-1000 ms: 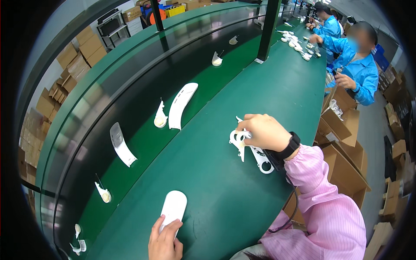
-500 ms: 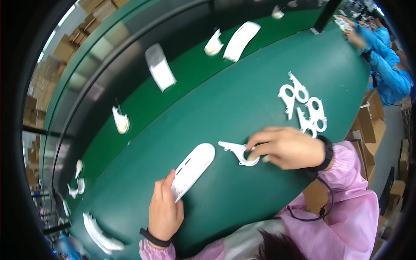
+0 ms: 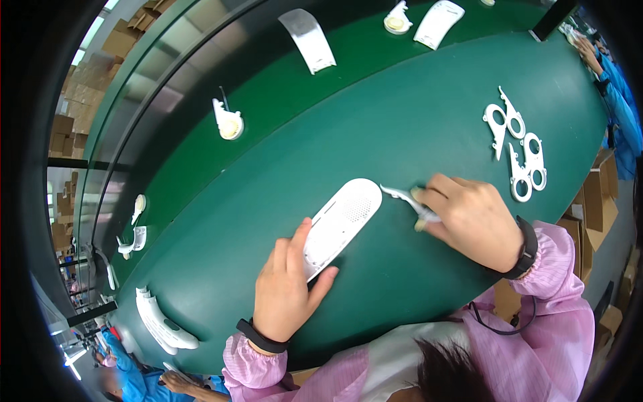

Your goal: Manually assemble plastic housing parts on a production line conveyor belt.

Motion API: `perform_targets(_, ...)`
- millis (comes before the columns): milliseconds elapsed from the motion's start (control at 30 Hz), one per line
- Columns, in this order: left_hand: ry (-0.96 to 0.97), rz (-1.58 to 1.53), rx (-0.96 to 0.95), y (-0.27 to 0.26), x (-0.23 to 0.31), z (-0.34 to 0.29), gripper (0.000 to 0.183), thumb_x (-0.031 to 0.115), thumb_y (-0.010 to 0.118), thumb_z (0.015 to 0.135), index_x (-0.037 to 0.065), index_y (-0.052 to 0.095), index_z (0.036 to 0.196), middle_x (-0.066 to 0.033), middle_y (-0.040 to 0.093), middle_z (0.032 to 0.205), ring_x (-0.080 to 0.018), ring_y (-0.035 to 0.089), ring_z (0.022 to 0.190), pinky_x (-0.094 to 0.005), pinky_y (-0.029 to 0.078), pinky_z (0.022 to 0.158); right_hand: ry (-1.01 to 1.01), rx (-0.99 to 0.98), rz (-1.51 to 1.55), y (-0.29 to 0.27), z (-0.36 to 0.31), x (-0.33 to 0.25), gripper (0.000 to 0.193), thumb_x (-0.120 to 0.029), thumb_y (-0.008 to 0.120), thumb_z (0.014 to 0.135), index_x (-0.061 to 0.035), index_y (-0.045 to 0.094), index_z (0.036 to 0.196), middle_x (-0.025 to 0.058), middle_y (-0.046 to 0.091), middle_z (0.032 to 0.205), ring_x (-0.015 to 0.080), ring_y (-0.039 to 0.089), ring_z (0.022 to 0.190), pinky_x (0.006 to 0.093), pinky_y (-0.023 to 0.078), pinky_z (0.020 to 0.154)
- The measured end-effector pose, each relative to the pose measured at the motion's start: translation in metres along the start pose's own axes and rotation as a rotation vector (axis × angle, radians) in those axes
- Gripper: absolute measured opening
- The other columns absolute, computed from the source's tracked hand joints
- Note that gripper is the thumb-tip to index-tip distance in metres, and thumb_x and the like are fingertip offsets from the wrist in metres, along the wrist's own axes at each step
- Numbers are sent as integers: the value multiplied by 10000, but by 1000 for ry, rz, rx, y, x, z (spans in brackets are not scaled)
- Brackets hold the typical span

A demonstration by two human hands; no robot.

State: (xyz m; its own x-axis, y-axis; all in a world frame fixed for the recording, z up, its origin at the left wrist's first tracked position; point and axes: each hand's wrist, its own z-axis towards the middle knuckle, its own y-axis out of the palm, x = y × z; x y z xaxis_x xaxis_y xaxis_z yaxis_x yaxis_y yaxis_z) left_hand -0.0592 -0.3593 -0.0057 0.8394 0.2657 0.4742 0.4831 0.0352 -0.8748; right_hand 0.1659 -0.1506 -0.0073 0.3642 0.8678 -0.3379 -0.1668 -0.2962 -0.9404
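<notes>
The left hand [image 3: 284, 289] is partly closed, thumb and fingers grasping the near end of the white shell [image 3: 358, 204] by opposite edges, apparently to steady it over the desk [image 3: 281, 181] while the perforated round end remains exposed. The right hand [image 3: 474, 221] is curled, thumb and fingers pinching a thin white part [image 3: 402, 194]; its tip sits just beside the round end, contact uncertain. Farther off, several white ring brackets [image 3: 534, 159] lie grouped, likely for reach.

Ring parts [image 3: 536, 162] lie right of the cover [image 3: 344, 220].
</notes>
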Motion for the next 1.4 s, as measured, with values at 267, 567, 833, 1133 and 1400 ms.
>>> perform_targets(267, -7, 25, -49, -4, -9, -12, 999, 390, 868, 761, 44, 367, 1553, -173, 556, 1149, -375, 624, 984, -447, 547, 809, -146, -94, -41, -20, 10, -10, 272, -193, 739, 814, -61, 734, 1052, 39, 611, 909, 217, 570, 960, 369, 496, 838)
perform_targets(567, -5, 40, -43, -9, -20, -19, 948, 391, 834, 796, 42, 379, 1551, -165, 550, 1114, -360, 617, 966, -429, 545, 800, -155, 27, 100, -21, 22, -23, 264, -128, 744, 830, -41, 746, 1079, 67, 671, 841, 255, 664, 723, 382, 548, 622)
perform_targets(833, -7, 56, -5, -5, -23, -25, 928, 310, 784, 861, -16, 294, 1580, -196, 568, 1130, -377, 612, 970, -432, 537, 822, -276, 139, -56, 9, 68, -61, 200, -107, 679, 795, -70, 703, 990, 39, 654, 830, 205, 648, 748, 335, 534, 605)
perform_targets(1133, -18, 12, 57, -14, -35, -33, 969, 305, 798, 834, -19, 284, 1589, -189, 567, 1119, -359, 600, 937, -420, 537, 816, -288, 149, -107, 32, 82, -93, 177, -73, 710, 764, -60, 693, 940, 37, 635, 826, 214, 629, 743, 344, 528, 589)
perform_targets(1400, 35, 159, 103, -9, -39, -46, 768, 358, 770, 851, 162, 473, 1532, -106, 510, 1073, -273, 588, 906, -381, 549, 772, -331, -151, 326, 21, 95, -82, 436, -359, 866, 769, -27, 715, 1008, 101, 655, 991, 296, 662, 884, 401, 552, 722)
